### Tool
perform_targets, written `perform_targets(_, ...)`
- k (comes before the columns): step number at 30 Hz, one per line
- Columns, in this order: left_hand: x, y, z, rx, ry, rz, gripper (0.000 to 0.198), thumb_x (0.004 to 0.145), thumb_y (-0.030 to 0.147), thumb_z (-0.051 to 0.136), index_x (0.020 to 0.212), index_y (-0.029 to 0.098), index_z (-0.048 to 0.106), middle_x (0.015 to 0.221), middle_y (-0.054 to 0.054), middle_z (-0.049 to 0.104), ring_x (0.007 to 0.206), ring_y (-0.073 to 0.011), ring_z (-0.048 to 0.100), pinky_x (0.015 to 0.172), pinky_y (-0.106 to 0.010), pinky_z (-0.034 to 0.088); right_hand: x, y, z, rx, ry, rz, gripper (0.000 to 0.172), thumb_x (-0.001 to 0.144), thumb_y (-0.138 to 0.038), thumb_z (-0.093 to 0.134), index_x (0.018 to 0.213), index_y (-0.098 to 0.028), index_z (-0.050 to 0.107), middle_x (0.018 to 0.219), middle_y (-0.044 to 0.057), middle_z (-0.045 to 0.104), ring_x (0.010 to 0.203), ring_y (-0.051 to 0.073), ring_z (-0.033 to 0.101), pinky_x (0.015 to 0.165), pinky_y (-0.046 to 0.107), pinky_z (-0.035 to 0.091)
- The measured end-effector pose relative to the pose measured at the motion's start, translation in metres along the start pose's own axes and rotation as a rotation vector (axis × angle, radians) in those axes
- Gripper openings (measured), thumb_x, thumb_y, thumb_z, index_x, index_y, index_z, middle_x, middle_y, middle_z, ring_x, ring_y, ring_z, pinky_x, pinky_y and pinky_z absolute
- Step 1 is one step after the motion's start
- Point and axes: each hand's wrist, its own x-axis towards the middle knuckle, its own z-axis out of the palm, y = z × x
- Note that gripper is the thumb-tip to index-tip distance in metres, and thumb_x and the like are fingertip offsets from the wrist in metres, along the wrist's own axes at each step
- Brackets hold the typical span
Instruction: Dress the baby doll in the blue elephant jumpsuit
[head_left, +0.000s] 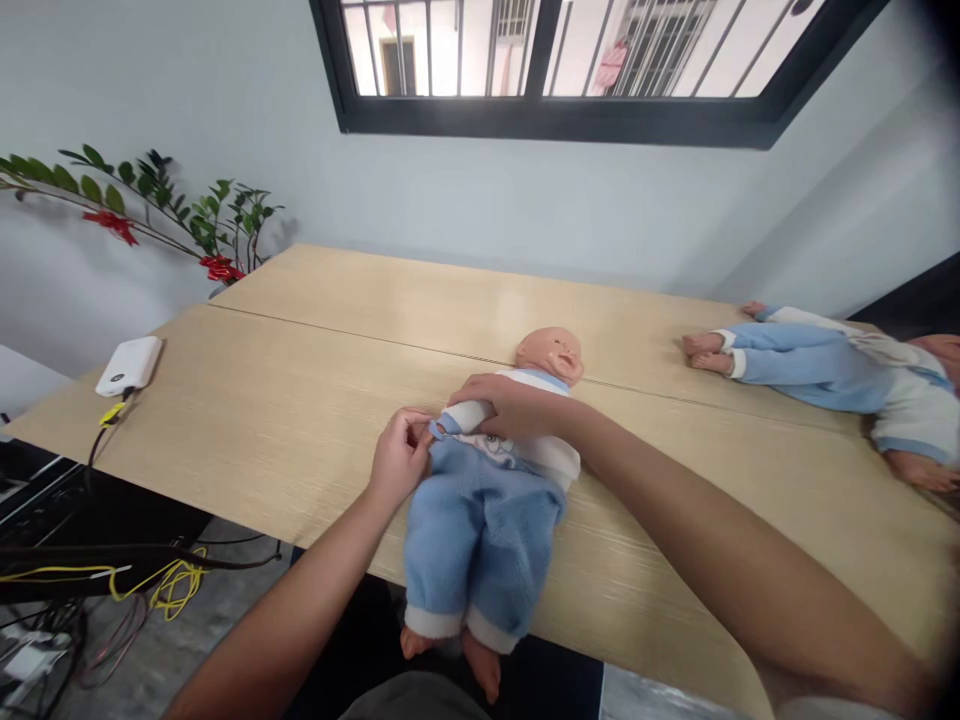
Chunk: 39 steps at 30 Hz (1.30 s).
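Observation:
A baby doll (551,350) lies on its back at the table's near edge, its feet hanging past the edge. It wears a white top with blue trim and blue trousers (480,530) with white cuffs. My left hand (401,455) pinches the blue cuff (444,426) at the end of the doll's sleeve. Across the doll's chest reaches my right hand (502,405), its fingers closed around the white sleeve (466,415) higher up the same arm. The doll's hand at that cuff is mostly hidden.
Another doll (817,365) in similar clothes lies at the right of the wooden table (315,370). A white box (129,366) with a cable sits at the left corner. A potted plant (225,225) stands beyond the table, and tangled cables (176,585) lie below left.

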Motion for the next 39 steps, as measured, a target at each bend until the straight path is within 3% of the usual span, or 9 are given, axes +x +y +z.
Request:
perform_targets(3, 0.004, 0.003, -0.004, 0.008, -0.127, -0.063, 0.02, 0.094, 0.029, 0.062, 0.112, 0.022, 0.065, 0.1, -0.004, 0.071, 0.073, -0.0151, 0.062, 0.069, -0.029, 0.051, -0.004, 0.0, 0.003, -0.025, 0.016, 0.035, 0.039, 0.081, -0.014, 0.069, 0.117, -0.028, 0.071, 0.115, 0.004, 0.071, 0.107, 0.023, 0.064, 0.091, 0.034, 0.046)
perform_targets(10, 0.003, 0.012, -0.007, -0.138, -0.134, 0.067, 0.016, 0.099, 0.029, 0.054, 0.103, 0.022, 0.068, 0.108, -0.008, 0.071, 0.097, -0.0191, 0.068, 0.084, -0.033, 0.055, -0.012, -0.02, 0.019, -0.093, 0.183, 0.04, 0.039, 0.083, -0.012, 0.063, 0.121, -0.021, 0.062, 0.122, 0.009, 0.065, 0.114, 0.025, 0.059, 0.1, 0.039, 0.044)
perform_targets(13, -0.002, 0.012, -0.004, -0.201, -0.128, 0.01, 0.016, 0.102, 0.035, 0.053, 0.107, 0.023, 0.062, 0.114, -0.009, 0.072, 0.094, -0.018, 0.07, 0.085, -0.034, 0.057, -0.015, -0.042, 0.03, -0.119, 0.304, 0.103, 0.013, 0.095, -0.028, 0.06, 0.104, -0.02, 0.062, 0.109, 0.009, 0.064, 0.105, 0.024, 0.057, 0.094, 0.039, 0.045)
perform_targets(16, -0.006, 0.012, -0.001, -0.219, -0.16, -0.011, 0.02, 0.103, 0.039, 0.05, 0.11, 0.023, 0.058, 0.12, -0.01, 0.071, 0.088, -0.0163, 0.07, 0.081, -0.033, 0.057, -0.015, -0.06, 0.043, -0.232, 0.273, 0.173, 0.025, 0.097, -0.043, 0.061, 0.091, -0.02, 0.064, 0.097, 0.008, 0.064, 0.094, 0.025, 0.056, 0.09, 0.041, 0.043)
perform_targets(21, -0.007, 0.014, 0.0, -0.274, -0.209, -0.043, 0.023, 0.105, 0.043, 0.046, 0.109, 0.022, 0.053, 0.12, -0.01, 0.067, 0.069, -0.011, 0.064, 0.067, -0.029, 0.054, -0.011, -0.076, 0.052, -0.232, 0.287, 0.299, 0.011, 0.092, -0.024, 0.059, 0.082, -0.021, 0.062, 0.092, 0.006, 0.067, 0.088, 0.021, 0.059, 0.082, 0.036, 0.042)
perform_targets(27, -0.006, 0.019, -0.001, -0.21, -0.199, -0.012, 0.028, 0.104, 0.049, 0.046, 0.108, 0.022, 0.054, 0.115, -0.01, 0.068, 0.081, -0.0148, 0.067, 0.075, -0.031, 0.056, -0.009, -0.086, 0.051, -0.065, 0.224, 0.553, 0.021, 0.097, -0.043, 0.057, 0.1, -0.023, 0.061, 0.085, 0.004, 0.071, 0.073, 0.02, 0.061, 0.059, 0.032, 0.033)
perform_targets(33, -0.007, 0.014, -0.002, -0.147, -0.202, 0.111, 0.023, 0.105, 0.043, 0.046, 0.107, 0.022, 0.056, 0.119, -0.012, 0.064, 0.093, -0.0177, 0.066, 0.08, -0.034, 0.056, -0.008, -0.083, 0.05, -0.059, 0.158, 0.492, 0.011, 0.089, -0.027, 0.06, 0.08, -0.022, 0.056, 0.08, 0.001, 0.067, 0.068, 0.016, 0.057, 0.058, 0.031, 0.034)
perform_targets(37, -0.008, 0.015, -0.001, -0.145, -0.212, 0.139, 0.019, 0.105, 0.038, 0.046, 0.11, 0.022, 0.055, 0.123, -0.012, 0.063, 0.091, -0.0166, 0.066, 0.081, -0.034, 0.056, -0.011, -0.086, 0.044, -0.351, 0.22, 0.429, 0.002, 0.091, -0.02, 0.059, 0.092, -0.021, 0.059, 0.097, 0.006, 0.066, 0.07, 0.018, 0.058, 0.053, 0.032, 0.03)
perform_targets(39, -0.009, 0.018, 0.0, -0.178, -0.217, 0.114, 0.019, 0.105, 0.038, 0.047, 0.109, 0.022, 0.055, 0.124, -0.012, 0.062, 0.087, -0.015, 0.065, 0.079, -0.033, 0.056, -0.01, -0.088, 0.042, -0.541, 0.232, 0.395, 0.011, 0.095, -0.014, 0.052, 0.098, -0.02, 0.06, 0.102, 0.011, 0.065, 0.079, 0.021, 0.061, 0.052, 0.034, 0.028)
